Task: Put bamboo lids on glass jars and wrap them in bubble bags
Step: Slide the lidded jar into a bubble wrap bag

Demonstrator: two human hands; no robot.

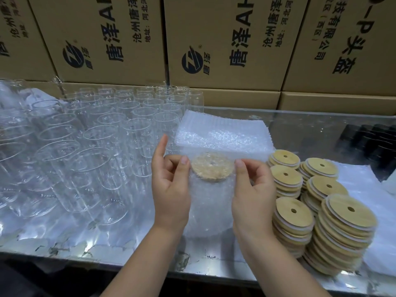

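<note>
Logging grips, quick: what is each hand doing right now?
Left hand: pinches the left edge of the bubble bag around a lidded jar.
Right hand: pinches the bag's right edge.

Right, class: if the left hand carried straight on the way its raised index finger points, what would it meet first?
Probably the rows of open glass jars just beyond the left hand, beside the stack of bubble bags; depth is unclear, so it might pass above them towards the cardboard boxes.
</note>
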